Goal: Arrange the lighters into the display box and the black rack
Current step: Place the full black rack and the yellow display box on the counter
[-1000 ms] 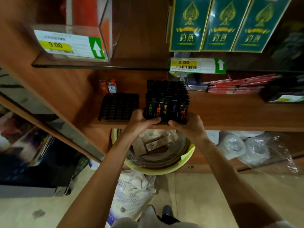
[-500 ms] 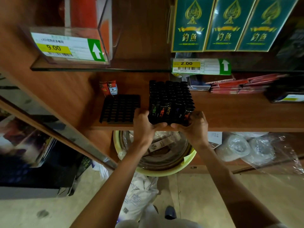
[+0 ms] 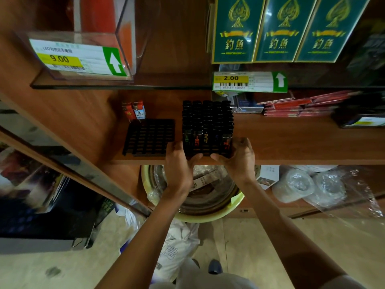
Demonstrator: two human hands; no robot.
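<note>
A black rack [image 3: 208, 124] packed with several upright black lighters stands on the wooden shelf [image 3: 291, 142]. My left hand [image 3: 178, 163] grips its front left corner and my right hand [image 3: 237, 158] grips its front right corner. Left of it lies a second black rack [image 3: 149, 135], almost bare, with two red lighters [image 3: 134, 110] standing at its far edge. The full rack's base is partly hidden behind my fingers.
A clear display box [image 3: 83, 38] with a 9.00 price tag sits on the glass shelf above left. Green card boxes [image 3: 277, 28] stand above right, red packs [image 3: 302, 106] lie on the shelf at the right. A yellow basin [image 3: 237, 203] and plastic bags sit below.
Both hands have pushed the full rack a little farther back onto the shelf, and they now sit at its two front corners.
</note>
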